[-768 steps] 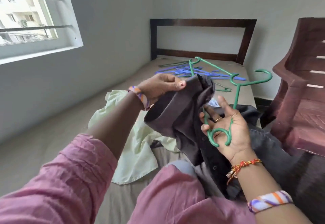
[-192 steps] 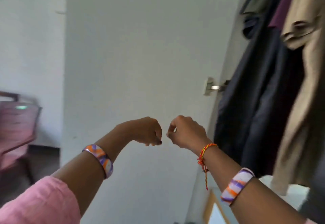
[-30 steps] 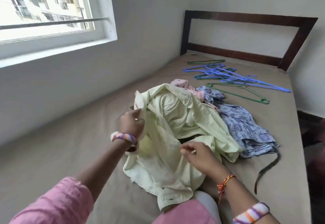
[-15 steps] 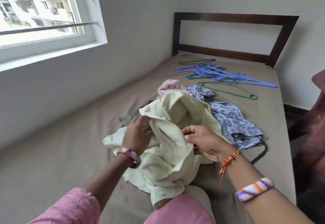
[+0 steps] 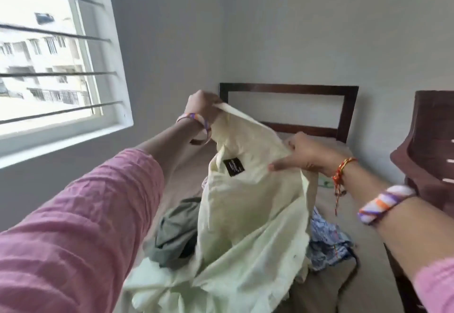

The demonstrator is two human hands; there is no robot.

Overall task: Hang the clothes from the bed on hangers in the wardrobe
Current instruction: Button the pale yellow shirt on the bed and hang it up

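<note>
A pale yellow-green shirt (image 5: 248, 214) with a black neck label hangs lifted above the bed (image 5: 186, 165). My left hand (image 5: 201, 104) grips its upper edge, raised near the headboard. My right hand (image 5: 307, 153) pinches the collar edge to the right of the label. The shirt's lower part still trails on the mattress. Under it lie a grey-green garment (image 5: 177, 234) and a blue patterned garment (image 5: 329, 239). A bit of green hanger (image 5: 325, 183) peeks out behind my right wrist. The other hangers are hidden by the shirt.
A dark wooden headboard (image 5: 346, 114) stands at the far end of the bed. A maroon plastic chair (image 5: 432, 145) is close on the right. A barred window (image 5: 54, 62) fills the left wall. A dark cord (image 5: 350, 276) trails off the blue garment.
Both hands have lifted the pale shirt up off the pile, and it now hangs spread between them. The grey-green garment beneath has come into sight. My view has tilted upward.
</note>
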